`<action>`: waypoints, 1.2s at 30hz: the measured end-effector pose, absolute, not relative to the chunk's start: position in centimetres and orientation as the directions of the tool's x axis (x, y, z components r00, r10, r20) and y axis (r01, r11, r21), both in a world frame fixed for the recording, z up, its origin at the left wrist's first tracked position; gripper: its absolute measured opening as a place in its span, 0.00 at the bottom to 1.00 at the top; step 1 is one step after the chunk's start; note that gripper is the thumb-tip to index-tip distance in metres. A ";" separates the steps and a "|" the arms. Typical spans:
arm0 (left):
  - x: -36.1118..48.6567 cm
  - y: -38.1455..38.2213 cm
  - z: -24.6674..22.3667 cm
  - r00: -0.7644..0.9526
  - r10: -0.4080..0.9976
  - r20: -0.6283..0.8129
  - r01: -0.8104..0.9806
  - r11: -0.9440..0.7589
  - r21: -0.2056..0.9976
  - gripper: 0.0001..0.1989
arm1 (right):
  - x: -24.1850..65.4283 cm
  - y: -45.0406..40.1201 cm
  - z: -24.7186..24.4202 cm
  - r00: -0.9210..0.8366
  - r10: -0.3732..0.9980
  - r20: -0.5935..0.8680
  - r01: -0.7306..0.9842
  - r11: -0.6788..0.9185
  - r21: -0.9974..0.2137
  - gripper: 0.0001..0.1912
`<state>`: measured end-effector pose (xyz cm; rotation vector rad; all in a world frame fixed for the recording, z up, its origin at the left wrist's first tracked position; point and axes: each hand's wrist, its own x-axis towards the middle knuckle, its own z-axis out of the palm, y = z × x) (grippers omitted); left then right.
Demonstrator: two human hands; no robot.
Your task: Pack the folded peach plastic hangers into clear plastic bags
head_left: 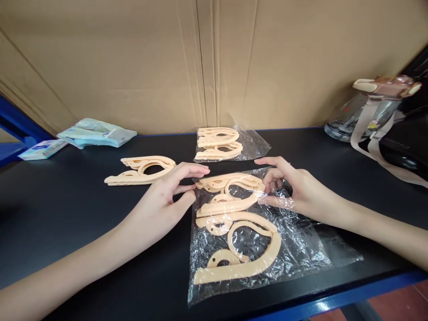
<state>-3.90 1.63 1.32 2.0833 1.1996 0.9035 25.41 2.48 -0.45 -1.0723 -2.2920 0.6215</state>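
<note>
In front of me lies a clear plastic bag (301, 249) holding beige folding hangers. The upper folded hanger (230, 207) and the lower hanger (274, 249) both show through the film. My left hand (177, 187) is at the bag's upper left edge, fingers stretched out and thumb apart. At the right end of the upper hanger, my right hand (290, 187) touches the bag. Its forefinger is extended, the thumb lies apart, and the other fingers are bent and partly hidden. Left of the bag rests a loose folded hanger (163, 167).
Behind the bag sits another clear bag of folded hangers (219, 142). Light blue tissue packs (96, 132) lie at the back left. A clear bottle with a strap (377, 107) stands at the back right. Cardboard (133, 67) rises behind the black table (83, 214).
</note>
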 end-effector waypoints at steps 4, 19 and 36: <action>-3.9 1.7 1.3 0.376 0.885 0.274 0.505 -0.444 0.741 0.14 | 25.3 2.4 -0.2 -0.544 0.807 0.229 0.495 0.529 -0.690 0.32; -10.2 5.5 5.6 0.447 0.884 0.138 0.881 -0.462 0.106 0.32 | 27.1 3.3 1.4 -0.466 0.862 0.198 0.701 0.496 -0.512 0.30; -14.7 7.5 6.6 0.300 0.954 -0.028 0.950 -0.296 0.101 0.40 | 27.4 3.2 1.7 -0.449 0.862 0.234 0.737 0.506 -0.449 0.29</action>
